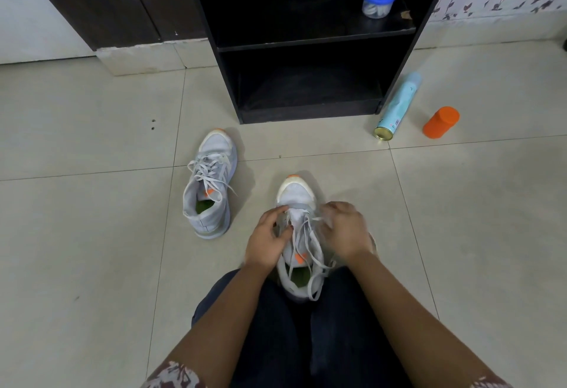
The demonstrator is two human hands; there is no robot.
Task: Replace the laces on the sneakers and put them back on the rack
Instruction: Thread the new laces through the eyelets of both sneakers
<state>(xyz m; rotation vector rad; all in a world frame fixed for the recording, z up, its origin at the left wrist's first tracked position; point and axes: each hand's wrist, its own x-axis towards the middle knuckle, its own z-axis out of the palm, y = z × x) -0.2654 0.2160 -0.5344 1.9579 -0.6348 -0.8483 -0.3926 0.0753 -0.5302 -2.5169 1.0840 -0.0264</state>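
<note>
**Lacing the lower eyelets: hold the flap, feed flat**

- The sneaker (296,197) sat on the floor (92,234) between the person's legs, toe toward the rack (306,41).
- The left hand (270,237) had its fingers curled, pinching the sneaker's left eyelet flap.
- The right hand (343,231) was motion-blurred. It was curled and appeared to pinch the lace (317,249) at the right eyelet row.
- Only the rows near the toe looked threaded. Loose lace trailed back over the tongue and past the heel.
- My read was mid-lacing on this shoe, so roughly halfway through the task at best.
- The second sneaker (210,185) lay well to the left on the floor, laced loosely. I couldn't tell whether that lace was old or new.

How the step needed doing:
- The left hand needed to keep the flap pinned so the eyelet stayed open and didn't fold.
- The lace tip had to go in flat, with slack pulled through before the next row.
- Both tails needed matching lengths, checked early.
- The main risk was the loose tails snagging under the heel or twisting.
</note>
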